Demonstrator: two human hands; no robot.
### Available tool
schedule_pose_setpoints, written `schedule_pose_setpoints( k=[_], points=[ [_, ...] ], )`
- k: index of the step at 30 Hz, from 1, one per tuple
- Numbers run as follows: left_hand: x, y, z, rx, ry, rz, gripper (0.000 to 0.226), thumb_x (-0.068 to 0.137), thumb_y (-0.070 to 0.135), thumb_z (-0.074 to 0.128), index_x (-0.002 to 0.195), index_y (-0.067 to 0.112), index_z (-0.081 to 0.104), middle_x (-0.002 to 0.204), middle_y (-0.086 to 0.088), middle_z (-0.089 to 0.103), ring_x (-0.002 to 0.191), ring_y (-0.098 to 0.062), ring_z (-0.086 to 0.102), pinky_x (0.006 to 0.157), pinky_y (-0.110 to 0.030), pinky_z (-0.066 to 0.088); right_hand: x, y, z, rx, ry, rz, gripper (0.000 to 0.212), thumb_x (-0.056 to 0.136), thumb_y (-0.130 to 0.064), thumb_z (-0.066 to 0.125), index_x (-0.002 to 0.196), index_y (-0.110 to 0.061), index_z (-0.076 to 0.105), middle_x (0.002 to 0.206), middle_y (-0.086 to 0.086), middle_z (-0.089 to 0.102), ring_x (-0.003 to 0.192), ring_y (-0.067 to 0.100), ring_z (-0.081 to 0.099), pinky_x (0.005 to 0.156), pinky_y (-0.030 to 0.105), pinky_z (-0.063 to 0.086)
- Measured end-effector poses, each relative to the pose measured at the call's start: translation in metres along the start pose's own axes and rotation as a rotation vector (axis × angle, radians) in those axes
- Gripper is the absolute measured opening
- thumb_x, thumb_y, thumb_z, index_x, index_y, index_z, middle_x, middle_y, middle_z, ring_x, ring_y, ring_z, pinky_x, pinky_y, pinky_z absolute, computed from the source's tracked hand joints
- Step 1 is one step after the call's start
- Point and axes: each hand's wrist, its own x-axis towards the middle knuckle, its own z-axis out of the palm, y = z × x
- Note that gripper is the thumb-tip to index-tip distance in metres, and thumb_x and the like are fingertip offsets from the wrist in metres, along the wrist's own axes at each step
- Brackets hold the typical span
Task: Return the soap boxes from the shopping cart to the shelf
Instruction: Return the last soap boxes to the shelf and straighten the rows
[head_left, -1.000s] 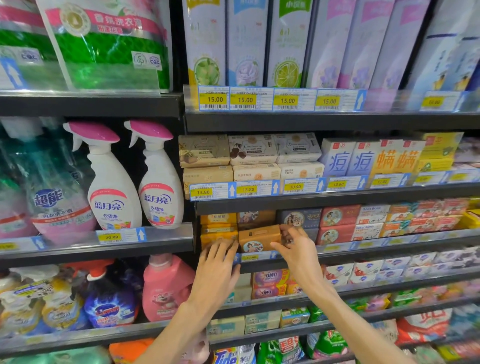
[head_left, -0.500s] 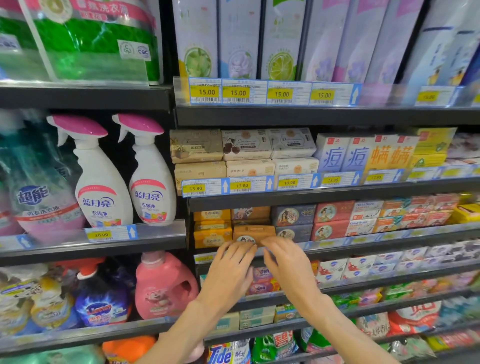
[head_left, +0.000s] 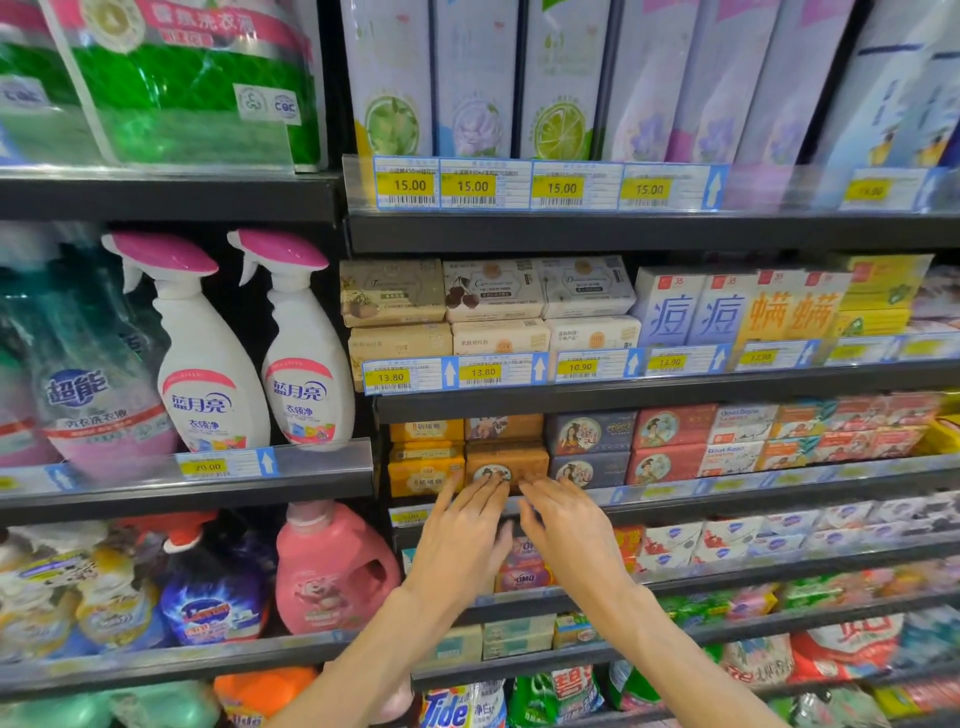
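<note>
A brown soap box with a round picture sits on the third shelf, under another brown box and between yellow boxes and dark blue boxes. My left hand is flat with fingers spread, fingertips touching the lower front of the brown box. My right hand is beside it, fingers spread, tips at the shelf lip just below the box. Neither hand grips anything. The shopping cart is out of view.
White and pink spray bottles and a pink detergent jug stand on the left bay. Rows of soap boxes fill the shelf above, tall boxes the top one. Price strips edge each shelf.
The brown soap box, tilted and held by my right hand a second ago, now lies square in its row. Both hands have let go and rest fingertips at its front.
</note>
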Motion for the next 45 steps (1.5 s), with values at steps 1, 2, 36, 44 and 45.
schedule_pose_setpoints(
  k=[1,2,36,44,45],
  points=[
    [-0.001,0.000,-0.001,-0.006,-0.002,-0.002,0.048,0.093,0.037,0.047,0.133,0.015,0.061,0.135,0.002,0.065,0.130,-0.011,0.055,0.121,-0.042,0.028,-0.001,-0.001,-0.001,0.008,-0.003,0.004,0.025,0.088,-0.024,0.068,0.110,-0.017,0.076,0.115,0.000,0.074,0.104,0.011,0.069,0.100,0.030,0.050],
    [-0.002,0.001,-0.002,-0.014,0.004,-0.008,0.048,0.094,0.038,0.045,0.134,0.016,0.061,0.135,0.003,0.064,0.130,-0.011,0.054,0.121,-0.041,0.028,-0.001,-0.001,-0.004,0.023,-0.006,0.005,0.025,0.089,-0.025,0.067,0.112,-0.018,0.075,0.116,-0.001,0.073,0.105,0.011,0.069,0.100,0.029,0.050],
    [-0.563,-0.081,-0.267,0.377,-0.033,-0.985,0.057,0.092,0.052,0.045,0.141,0.024,0.053,0.144,0.003,0.056,0.134,-0.023,0.053,0.109,-0.045,0.043,-0.155,-0.469,0.010,0.388,-0.470,-1.053,0.059,0.081,-0.052,0.061,0.125,-0.013,0.065,0.118,0.009,0.070,0.105,0.029,0.069,0.087,0.042,0.059],
    [-0.704,-0.117,-0.338,0.455,-0.114,-1.222,0.068,0.096,0.058,0.029,0.152,0.021,0.040,0.155,-0.002,0.044,0.145,-0.024,0.038,0.118,-0.048,0.034,-0.218,-0.656,0.006,0.451,-0.484,-1.191,0.071,0.085,-0.052,0.069,0.140,-0.011,0.053,0.135,0.006,0.060,0.124,0.026,0.058,0.102,0.037,0.049],
    [-0.716,-0.125,-0.342,0.452,-0.121,-1.242,0.068,0.096,0.058,0.030,0.151,0.021,0.041,0.155,-0.002,0.045,0.145,-0.024,0.039,0.118,-0.047,0.034,-0.222,-0.673,0.008,0.438,-0.500,-1.195,0.071,0.090,-0.055,0.061,0.146,-0.014,0.045,0.144,0.005,0.052,0.132,0.024,0.051,0.108,0.036,0.042]
  ],
)
